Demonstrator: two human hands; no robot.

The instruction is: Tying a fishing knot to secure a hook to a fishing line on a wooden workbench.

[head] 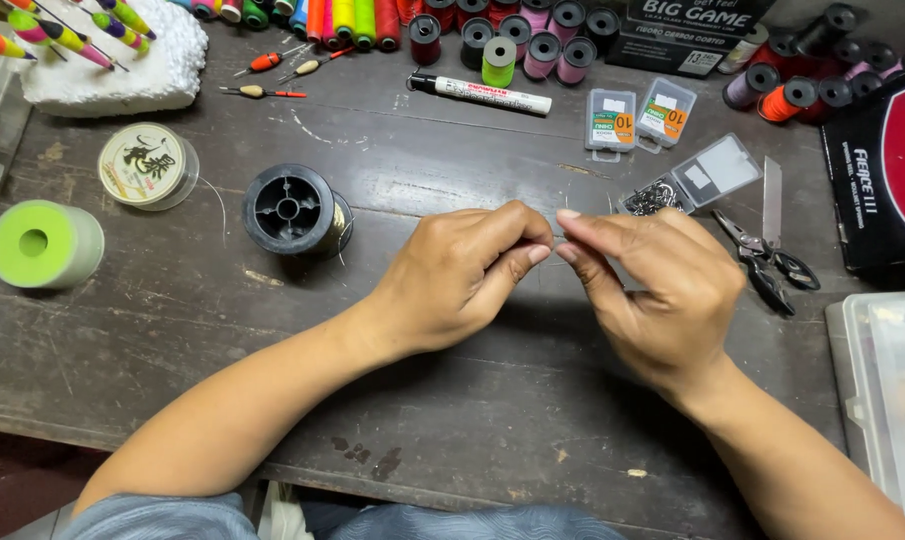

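Pinched fingertip to fingertip at mid-frame, left hand (462,275) and right hand (662,290) grip what seems thin line off the black spool (294,210), steadied above the desk (452,400).

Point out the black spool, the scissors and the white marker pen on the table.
black spool (288,209): head view, on its round top face with the hub.
scissors (767,262): head view, on the dark handles near the pivot.
white marker pen (492,96): head view, on the middle of its white barrel.

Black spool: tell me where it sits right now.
In the head view the black spool lies on the wooden table, left of the left hand, between it and the clear line spool.
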